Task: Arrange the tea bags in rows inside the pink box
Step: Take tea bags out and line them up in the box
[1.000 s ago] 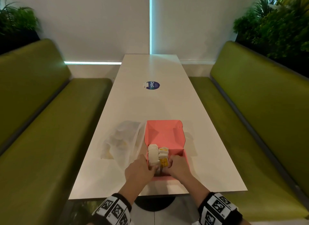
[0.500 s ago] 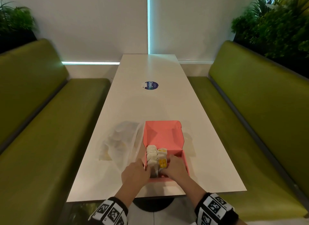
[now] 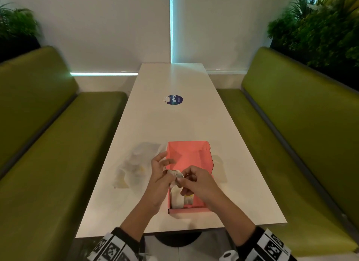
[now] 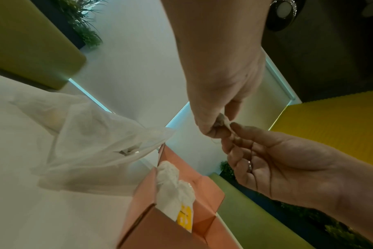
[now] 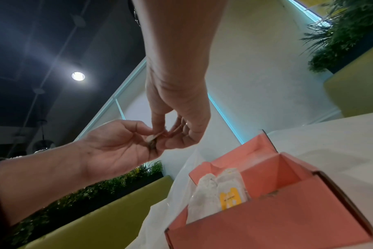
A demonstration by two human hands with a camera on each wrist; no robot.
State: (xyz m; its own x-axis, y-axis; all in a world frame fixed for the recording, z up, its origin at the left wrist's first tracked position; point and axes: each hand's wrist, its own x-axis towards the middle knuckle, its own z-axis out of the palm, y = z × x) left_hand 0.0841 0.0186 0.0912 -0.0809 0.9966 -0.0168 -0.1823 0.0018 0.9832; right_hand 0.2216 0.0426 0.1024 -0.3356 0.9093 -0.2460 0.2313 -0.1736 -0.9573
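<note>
The pink box stands open near the front edge of the white table, with its lid tipped back. White tea bags stand in rows at the box's near left end, one with a yellow tag. Above the box, my left hand and right hand both pinch one small white tea bag between their fingertips. The wrist views show the same pinched tea bag held in the air. The right side of the box is bare pink.
A clear plastic bag with more tea bags lies just left of the box. A round blue sticker sits mid-table. Green benches flank the table, with plants behind them.
Both hands were down inside the near end of the box at the rows. They have risen above it and now hold one tea bag between them.
</note>
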